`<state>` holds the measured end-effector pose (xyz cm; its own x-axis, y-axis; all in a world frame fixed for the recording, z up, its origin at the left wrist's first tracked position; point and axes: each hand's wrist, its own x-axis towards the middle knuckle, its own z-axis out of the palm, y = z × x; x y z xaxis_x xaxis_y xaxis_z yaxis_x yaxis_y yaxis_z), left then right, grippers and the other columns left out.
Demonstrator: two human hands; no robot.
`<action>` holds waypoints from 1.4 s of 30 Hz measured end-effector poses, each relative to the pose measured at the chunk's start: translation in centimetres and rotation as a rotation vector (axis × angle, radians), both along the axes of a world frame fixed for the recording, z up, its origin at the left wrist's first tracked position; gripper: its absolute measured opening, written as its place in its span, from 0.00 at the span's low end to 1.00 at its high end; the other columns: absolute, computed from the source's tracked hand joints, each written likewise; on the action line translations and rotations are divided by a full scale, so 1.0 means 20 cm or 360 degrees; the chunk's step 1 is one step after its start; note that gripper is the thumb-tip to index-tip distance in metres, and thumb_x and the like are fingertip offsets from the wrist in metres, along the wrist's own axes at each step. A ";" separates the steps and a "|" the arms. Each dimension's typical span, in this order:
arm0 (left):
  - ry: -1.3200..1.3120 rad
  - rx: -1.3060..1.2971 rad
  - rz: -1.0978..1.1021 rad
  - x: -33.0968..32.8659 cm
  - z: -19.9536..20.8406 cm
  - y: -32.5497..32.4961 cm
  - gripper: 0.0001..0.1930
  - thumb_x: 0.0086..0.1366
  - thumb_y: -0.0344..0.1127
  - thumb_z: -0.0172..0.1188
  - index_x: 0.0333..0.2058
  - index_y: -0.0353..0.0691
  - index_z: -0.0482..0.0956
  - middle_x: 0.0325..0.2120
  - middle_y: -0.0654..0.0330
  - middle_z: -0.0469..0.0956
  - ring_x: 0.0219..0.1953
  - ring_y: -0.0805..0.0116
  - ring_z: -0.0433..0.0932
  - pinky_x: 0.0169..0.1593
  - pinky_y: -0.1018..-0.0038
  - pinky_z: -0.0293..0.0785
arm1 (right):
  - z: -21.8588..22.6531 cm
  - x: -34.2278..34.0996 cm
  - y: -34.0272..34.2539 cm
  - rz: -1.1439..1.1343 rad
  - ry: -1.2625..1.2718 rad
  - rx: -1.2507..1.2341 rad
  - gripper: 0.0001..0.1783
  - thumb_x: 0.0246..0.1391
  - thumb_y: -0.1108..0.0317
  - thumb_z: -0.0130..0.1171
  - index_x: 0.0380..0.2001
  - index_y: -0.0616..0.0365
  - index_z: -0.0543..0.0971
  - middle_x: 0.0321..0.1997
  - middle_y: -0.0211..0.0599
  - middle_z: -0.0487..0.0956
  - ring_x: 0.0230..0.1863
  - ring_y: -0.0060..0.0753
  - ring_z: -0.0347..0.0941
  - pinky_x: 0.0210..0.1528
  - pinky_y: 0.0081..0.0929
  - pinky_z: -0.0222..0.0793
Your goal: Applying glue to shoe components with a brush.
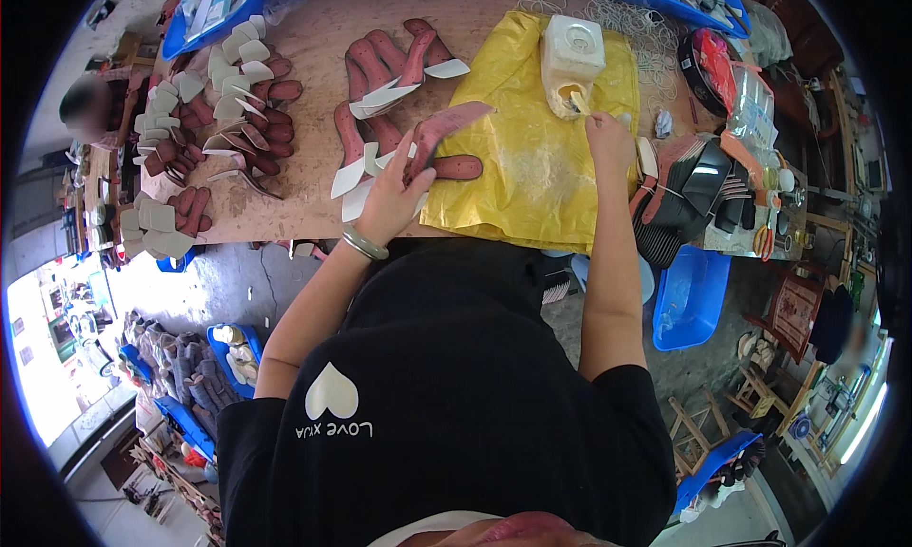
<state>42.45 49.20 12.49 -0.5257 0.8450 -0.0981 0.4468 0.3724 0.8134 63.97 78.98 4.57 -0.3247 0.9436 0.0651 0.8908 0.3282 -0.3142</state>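
My left hand (391, 198) is closed round a reddish-brown shoe insole (454, 122), held tilted above the table's near middle. Another insole (458, 168) lies just beyond the fingers, on the edge of a yellow plastic sheet (532, 191). My right hand (611, 141) pinches a thin brush (579, 102), its tip at the side opening of a white plastic container (570, 63). That container lies on the sheet, with yellowish residue round its mouth. More insoles (385, 53) with white flaps lie beyond my left hand.
Rows of insoles with white pieces (233, 96) cover the table's left. Black and brown shoe parts (689, 181), orange scissors (764, 238) and a black round tin (701, 72) are at the right. Tangled string (627, 20) lies at the back. A blue bin (692, 300) stands below the right edge.
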 end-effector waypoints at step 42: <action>0.0744 0.0178 0.0186 -0.04 0.00 0.02 0.28 0.46 0.39 0.70 0.48 0.39 0.76 0.40 0.55 0.74 0.45 0.54 0.70 0.50 0.63 0.67 | 0.26 0.04 -0.69 0.0130 0.2037 -0.1964 0.13 0.54 0.66 0.61 0.39 0.63 0.81 0.24 0.28 0.77 0.24 0.17 0.70 0.28 0.14 0.65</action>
